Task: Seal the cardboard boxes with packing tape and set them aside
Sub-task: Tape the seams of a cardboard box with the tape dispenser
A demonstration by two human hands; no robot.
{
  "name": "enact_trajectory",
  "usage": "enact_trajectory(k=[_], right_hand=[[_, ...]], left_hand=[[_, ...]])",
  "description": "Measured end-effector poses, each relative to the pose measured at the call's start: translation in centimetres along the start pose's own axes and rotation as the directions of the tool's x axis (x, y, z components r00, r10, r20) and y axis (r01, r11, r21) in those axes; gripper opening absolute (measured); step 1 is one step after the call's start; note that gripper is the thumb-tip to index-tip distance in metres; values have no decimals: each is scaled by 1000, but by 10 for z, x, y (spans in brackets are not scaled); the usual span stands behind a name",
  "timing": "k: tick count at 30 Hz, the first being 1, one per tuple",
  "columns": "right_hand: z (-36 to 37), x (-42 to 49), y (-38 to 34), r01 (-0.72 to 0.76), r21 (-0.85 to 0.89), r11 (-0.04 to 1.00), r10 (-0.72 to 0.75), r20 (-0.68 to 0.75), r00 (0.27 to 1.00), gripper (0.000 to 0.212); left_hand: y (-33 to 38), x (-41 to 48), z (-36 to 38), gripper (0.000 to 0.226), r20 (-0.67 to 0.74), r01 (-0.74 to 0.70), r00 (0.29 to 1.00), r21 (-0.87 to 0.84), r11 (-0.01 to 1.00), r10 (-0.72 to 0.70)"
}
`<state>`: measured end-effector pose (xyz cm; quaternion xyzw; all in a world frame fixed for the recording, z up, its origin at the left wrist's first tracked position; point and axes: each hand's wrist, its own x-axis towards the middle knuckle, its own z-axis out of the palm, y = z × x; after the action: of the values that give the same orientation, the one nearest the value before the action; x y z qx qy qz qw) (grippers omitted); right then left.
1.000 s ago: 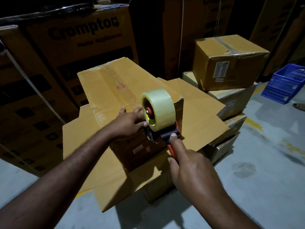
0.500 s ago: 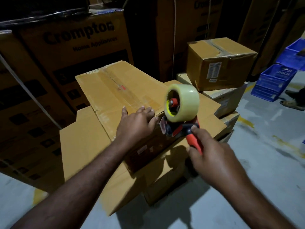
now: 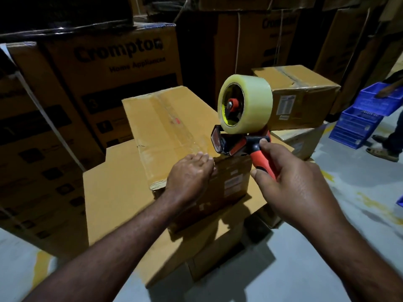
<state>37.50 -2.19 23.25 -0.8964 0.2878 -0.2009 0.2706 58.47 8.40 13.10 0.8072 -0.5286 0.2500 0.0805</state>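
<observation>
A closed brown cardboard box (image 3: 170, 125) lies on a larger box with spread flaps (image 3: 113, 192). Clear tape runs along its top seam. My left hand (image 3: 189, 175) presses on the near top edge of the box, fingers bent over the tape end. My right hand (image 3: 290, 184) grips the red and black handle of a tape dispenser (image 3: 244, 144) carrying a big roll of clear tape (image 3: 246, 103). The dispenser is lifted just above the box's near right corner, apart from the cardboard.
Tall printed cartons (image 3: 109, 68) stand behind and to the left. A taped box (image 3: 301, 92) sits on a stack at the right. Blue crates (image 3: 362, 123) and another person's legs (image 3: 390, 138) are at the far right. Grey concrete floor (image 3: 327, 247) lies around.
My right hand has lifted the dispenser up and to the right, off the box's edge. My left hand stayed on the near edge, its fingers curling over the tape end.
</observation>
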Motion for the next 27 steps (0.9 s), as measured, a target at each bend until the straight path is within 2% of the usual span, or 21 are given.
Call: enact_trajectory(k=[2, 4, 6, 8, 10, 11, 13, 15, 16, 18, 22, 27], right_hand=[[3, 1, -2, 10, 0, 1000, -10, 2, 1000, 65], [6, 4, -4, 16, 7, 1000, -16, 5, 1000, 65], [11, 8, -6, 28, 5, 1000, -28, 18, 999, 64], [14, 9, -11, 40, 1, 999, -40, 34, 999, 65], [18, 9, -15, 53, 8, 999, -53, 48, 997, 65], [20, 10, -16, 58, 15, 998, -59, 54, 997, 65], [24, 11, -19, 60, 26, 998, -62, 69, 996, 64], [28, 14, -23, 56, 33, 998, -58, 82, 995, 63], [30, 15, -25, 55, 40, 998, -58, 81, 995, 62], [34, 19, -28, 56, 54, 997, -60, 81, 995, 61], [39, 25, -35, 67, 67, 995, -72, 78, 994, 62], [41, 27, -42, 98, 68, 993, -103, 73, 992, 62]], left_hand=[[-19, -10, -1, 30, -72, -171, 984, -85, 982, 165], [-43, -14, -2, 47, -46, -279, 960, -142, 950, 275], [-68, -15, -2, 50, -60, -290, 957, -202, 935, 284], [-88, -19, -2, 41, -137, -283, 957, -246, 927, 256], [-97, -27, -5, 31, -236, -215, 958, -223, 951, 161], [-96, -30, -7, 29, -273, -133, 959, -184, 974, 79], [-80, -31, -5, 33, -314, 153, 932, -113, 982, -182], [-57, -23, 1, 44, -241, 418, 868, -119, 900, -435], [-47, -19, 6, 46, -198, 480, 848, -110, 870, -492], [-35, -15, 17, 42, -215, 479, 848, -78, 874, -484], [-44, -16, 31, 32, -402, 380, 834, -81, 921, -379], [-70, -22, 37, 26, -489, 291, 802, -180, 940, -342]])
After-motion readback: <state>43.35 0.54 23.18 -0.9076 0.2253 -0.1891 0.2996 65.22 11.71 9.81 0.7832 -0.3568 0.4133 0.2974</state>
